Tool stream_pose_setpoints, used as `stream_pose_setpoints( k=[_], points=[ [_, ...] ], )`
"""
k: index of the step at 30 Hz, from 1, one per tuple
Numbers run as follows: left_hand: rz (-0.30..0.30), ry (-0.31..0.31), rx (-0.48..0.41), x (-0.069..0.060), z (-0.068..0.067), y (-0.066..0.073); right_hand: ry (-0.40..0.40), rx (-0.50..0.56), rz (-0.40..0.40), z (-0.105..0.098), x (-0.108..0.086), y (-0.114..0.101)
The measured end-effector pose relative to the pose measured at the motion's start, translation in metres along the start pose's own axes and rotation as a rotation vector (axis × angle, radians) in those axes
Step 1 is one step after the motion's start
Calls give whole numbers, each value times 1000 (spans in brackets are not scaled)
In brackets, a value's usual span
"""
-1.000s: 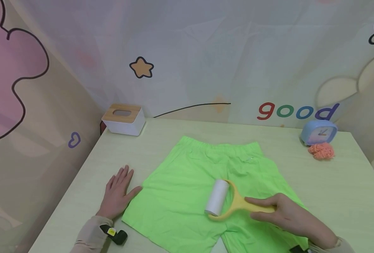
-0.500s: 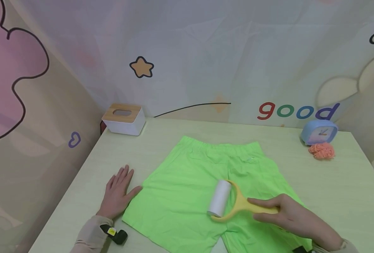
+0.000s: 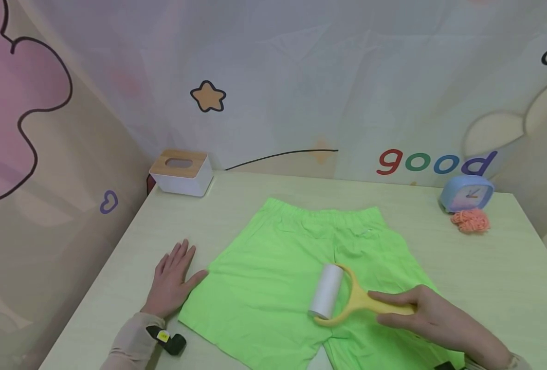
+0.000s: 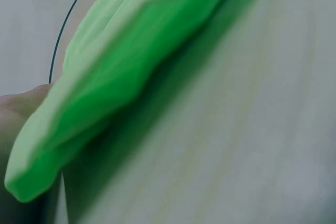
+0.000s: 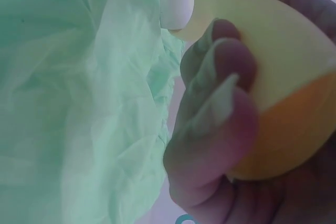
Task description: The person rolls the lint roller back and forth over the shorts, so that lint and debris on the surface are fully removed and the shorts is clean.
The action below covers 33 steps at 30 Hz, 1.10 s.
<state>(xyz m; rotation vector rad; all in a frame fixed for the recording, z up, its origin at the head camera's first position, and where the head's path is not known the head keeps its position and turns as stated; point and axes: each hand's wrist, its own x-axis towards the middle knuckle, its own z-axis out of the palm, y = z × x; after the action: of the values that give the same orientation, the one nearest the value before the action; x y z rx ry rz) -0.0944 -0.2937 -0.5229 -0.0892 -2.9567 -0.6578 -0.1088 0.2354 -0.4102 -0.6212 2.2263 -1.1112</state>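
Bright green shorts (image 3: 264, 277) lie spread over the table, waistband toward the back wall. My right hand (image 3: 433, 316) grips the yellow handle of a lint roller (image 3: 326, 292), whose white cylinder rests on the shorts near the middle seam. In the right wrist view, curled fingers (image 5: 215, 135) wrap round that handle. Flat on the table, my left hand (image 3: 169, 285) has its fingers spread, the thumb touching the left edge of the shorts. The left wrist view is mostly filled by the raised green hem (image 4: 110, 72), with little of the hand showing.
At the back left stands a white tissue box (image 3: 181, 173) with a wooden lid. A blue clock (image 3: 467, 193) is at the back right, with a coral-coloured bundle of strands (image 3: 470, 221) in front of it. A printed backdrop (image 3: 273, 92) closes off the table's far edge.
My right hand has drawn the lint roller a short way to the right across the shorts. The left hand has stayed in place.
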Motion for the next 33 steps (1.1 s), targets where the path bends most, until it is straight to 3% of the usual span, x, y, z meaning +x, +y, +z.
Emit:
stream_pose_setpoints(
  k=[20,33],
  points=[
    [-4,-4,5,1,1,0,-14,7,126,-10,-18,-1],
    [3,4,2,0,0,0,-21,5,132,-13,-24,0]
  ],
)
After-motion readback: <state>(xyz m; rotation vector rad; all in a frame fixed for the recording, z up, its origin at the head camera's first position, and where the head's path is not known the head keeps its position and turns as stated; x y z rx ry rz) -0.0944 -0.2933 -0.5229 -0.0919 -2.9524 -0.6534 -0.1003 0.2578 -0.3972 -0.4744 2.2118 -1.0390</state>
